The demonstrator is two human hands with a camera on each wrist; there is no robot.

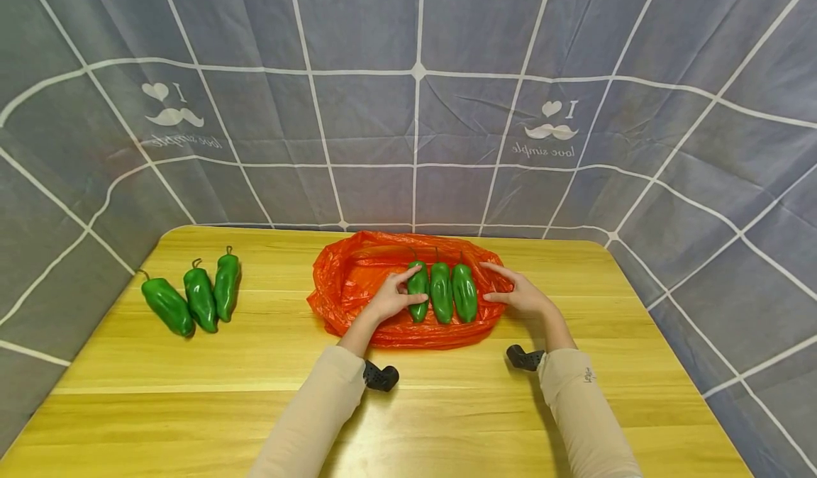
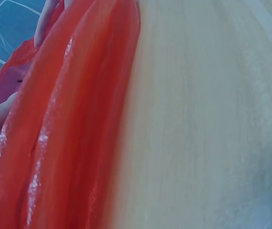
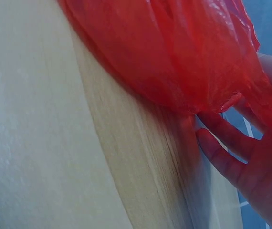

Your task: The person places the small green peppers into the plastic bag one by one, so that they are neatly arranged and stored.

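Note:
A red plastic bag lies spread on the table with its mouth wide. Three green peppers lie side by side in its right part, stems pointing away. My left hand reaches over the near rim; its thumb and index finger, apart, touch the leftmost of them. At the bag's right edge is my right hand, thumb and index finger spread, no pepper between them. In the right wrist view, part of the bag hangs over this hand, its fingers partly beneath the film. The left wrist view shows mostly the bag's side.
Three more green peppers lie at the left of the wooden table. A grey curtain with white lines stands behind and around the table. Black wrist mounts jut from both sleeves near the tabletop.

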